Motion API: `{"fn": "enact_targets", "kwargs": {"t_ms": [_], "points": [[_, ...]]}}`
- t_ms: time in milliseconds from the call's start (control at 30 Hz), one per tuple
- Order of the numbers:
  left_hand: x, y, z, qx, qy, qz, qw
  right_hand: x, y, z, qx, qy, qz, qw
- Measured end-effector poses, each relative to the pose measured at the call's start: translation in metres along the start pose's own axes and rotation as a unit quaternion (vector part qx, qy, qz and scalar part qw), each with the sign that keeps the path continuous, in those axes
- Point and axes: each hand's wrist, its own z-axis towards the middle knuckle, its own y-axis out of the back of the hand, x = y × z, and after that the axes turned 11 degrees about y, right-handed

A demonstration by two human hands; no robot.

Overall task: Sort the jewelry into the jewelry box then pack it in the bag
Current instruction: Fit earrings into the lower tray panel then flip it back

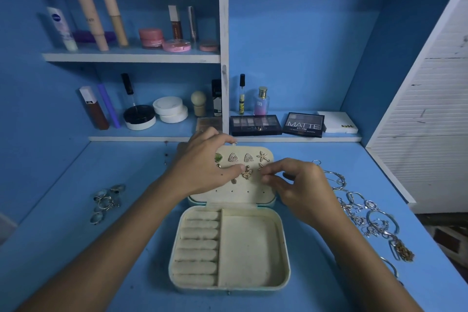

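Two bare hands work over an open cream jewelry box (229, 246) on a blue table (76, 248), seen from the single head-worn view looking down.

The left hand (202, 162) lies over the left part of the raised lid panel (243, 191), fingers spread and loosely curled; whether they steady the panel or an earring cannot be told. The right hand (301, 185) has its fingertips drawn narrowly together at the panel's right side, seemingly pinching a small earring that is mostly hidden.

Risks, as a judgement: the earring is tiny, so a slip could drop it onto the table or into the tray below. Pushing a post hard could tip the lid backward if the left hand lets go. A sleeve or forearm could also sweep the loose pieces off the table edge.

Containers: the lid panel holds a green stone earring (218, 158), two triangular earrings (240, 157), a star-shaped earring (263, 156) and a butterfly earring (247, 173), with several bare holes below. The base's ring rolls (198, 246) and its square compartment (249, 248) hold nothing.

Rings (106, 201) sit in a cluster well to the box's left. Bracelets and chains (364, 210) trail along its right. No bag is visible.
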Motion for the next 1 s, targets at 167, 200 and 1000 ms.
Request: {"fn": "enact_targets", "kwargs": {"t_ms": [167, 200, 1000], "points": [[-0.002, -0.002, -0.001, 0.002, 0.009, -0.002, 1.0, -0.001, 0.002, 0.001, 0.004, 0.033, -0.049, 0.998], [-0.003, -0.003, -0.001, 0.002, 0.011, -0.006, 1.0, -0.001, 0.003, 0.001, 0.001, 0.04, -0.056, 0.998], [-0.007, -0.004, -0.004, -0.022, 0.029, -0.021, 0.999, 0.02, -0.018, -0.005, -0.024, -0.033, 0.064, 0.997]]}}
